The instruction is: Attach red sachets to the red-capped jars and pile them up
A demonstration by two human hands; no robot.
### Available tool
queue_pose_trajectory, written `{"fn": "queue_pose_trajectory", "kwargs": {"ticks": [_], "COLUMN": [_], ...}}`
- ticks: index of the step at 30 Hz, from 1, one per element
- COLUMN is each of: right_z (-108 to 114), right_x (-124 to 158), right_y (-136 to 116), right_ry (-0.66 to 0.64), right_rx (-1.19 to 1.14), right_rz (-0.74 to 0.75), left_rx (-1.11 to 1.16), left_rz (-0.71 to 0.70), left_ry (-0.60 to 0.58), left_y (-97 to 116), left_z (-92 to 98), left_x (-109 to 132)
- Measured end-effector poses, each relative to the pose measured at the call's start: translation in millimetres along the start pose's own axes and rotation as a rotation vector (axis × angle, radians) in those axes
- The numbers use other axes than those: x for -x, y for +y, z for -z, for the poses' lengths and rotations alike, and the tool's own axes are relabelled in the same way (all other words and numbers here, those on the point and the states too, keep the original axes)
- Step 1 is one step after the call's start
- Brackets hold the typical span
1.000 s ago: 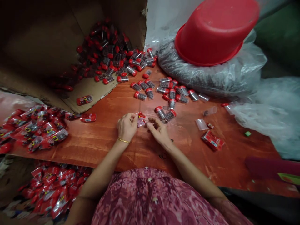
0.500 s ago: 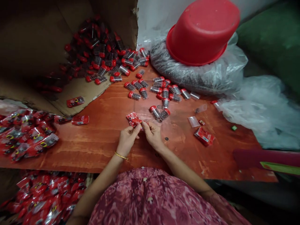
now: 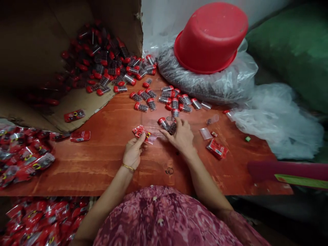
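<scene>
My left hand [image 3: 133, 151] pinches a small red printed plastic packet [image 3: 149, 137] between thumb and fingers, above the table's middle. My right hand [image 3: 182, 136] has its thumb spread away from its fingers and reaches over two small clear bottles with red caps. One bottle [image 3: 163, 123] lies just beyond the thumb; the other bottle [image 3: 173, 127] is partly behind the fingers, and I cannot tell whether they touch it. Dark beads show through the bottle walls. More bottles [image 3: 175, 103] lie in a loose group farther back.
A cardboard box [image 3: 102, 101] on its side spills red-capped bottles at back left. Filled packets [image 3: 28, 153] pile up at left. A red tub [image 3: 212, 37] sits upside down on a bulging plastic bag [image 3: 202, 89]. Flat red packets [image 3: 216, 149] lie to the right on the wooden table [image 3: 89, 167].
My right hand has let go of the packet, moved right and opened over the two bottles. My left hand still holds the packet. The camera view has shifted slightly.
</scene>
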State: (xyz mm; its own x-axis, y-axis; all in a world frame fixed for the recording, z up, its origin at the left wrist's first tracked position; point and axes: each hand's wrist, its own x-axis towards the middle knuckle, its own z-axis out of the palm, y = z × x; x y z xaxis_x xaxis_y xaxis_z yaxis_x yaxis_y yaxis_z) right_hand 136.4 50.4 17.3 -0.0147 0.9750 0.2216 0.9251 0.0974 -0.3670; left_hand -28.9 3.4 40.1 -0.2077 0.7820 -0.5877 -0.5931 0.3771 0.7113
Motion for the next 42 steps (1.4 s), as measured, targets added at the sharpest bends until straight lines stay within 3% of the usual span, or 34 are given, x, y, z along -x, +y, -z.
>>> {"fn": "queue_pose_trajectory", "kwargs": {"ticks": [4,7,11,14,17,20,23,30,35,42], "right_z": [0.0,-3.4,-1.9,9.1,24.0,34.4,36.9,31.5,24.1,12.6], "right_x": [-2.2,10.2,28.4,39.4,49.5,56.6,58.8,58.5,62.4,63.4], "right_y": [30.3,50.7,65.2,54.7,27.6,0.5,-13.4,-20.5,-32.4,-39.4], "right_ry": [-0.143,-0.132,0.020,0.093,-0.017,-0.136,-0.170,-0.177,-0.144,-0.249], "right_rx": [0.184,0.133,-0.047,-0.390,-0.868,-1.155,-1.209,-1.197,-1.247,-1.258], "right_rz": [0.143,0.229,0.062,-0.108,-0.226,-0.286,-0.308,-0.326,-0.360,-0.314], "left_rx": [0.041,0.072,0.061,0.029,-0.002,-0.029,-0.042,-0.047,-0.017,0.030], "left_rz": [0.108,0.131,0.122,0.091,0.044,-0.017,-0.104,-0.251,-0.242,-0.138], "left_ry": [-0.040,-0.056,-0.062,-0.054,-0.061,-0.048,-0.035,-0.082,-0.111,-0.112], "left_y": [3.7,5.7,6.1,4.7,2.8,1.1,-1.0,-5.9,-6.6,-8.5], "left_z": [-2.5,-1.0,1.1,0.2,-1.6,-2.9,-2.1,1.7,-1.5,-6.1], "left_x": [-0.2,0.0,1.2,3.3,6.2,9.3,11.1,10.6,12.2,10.3]}}
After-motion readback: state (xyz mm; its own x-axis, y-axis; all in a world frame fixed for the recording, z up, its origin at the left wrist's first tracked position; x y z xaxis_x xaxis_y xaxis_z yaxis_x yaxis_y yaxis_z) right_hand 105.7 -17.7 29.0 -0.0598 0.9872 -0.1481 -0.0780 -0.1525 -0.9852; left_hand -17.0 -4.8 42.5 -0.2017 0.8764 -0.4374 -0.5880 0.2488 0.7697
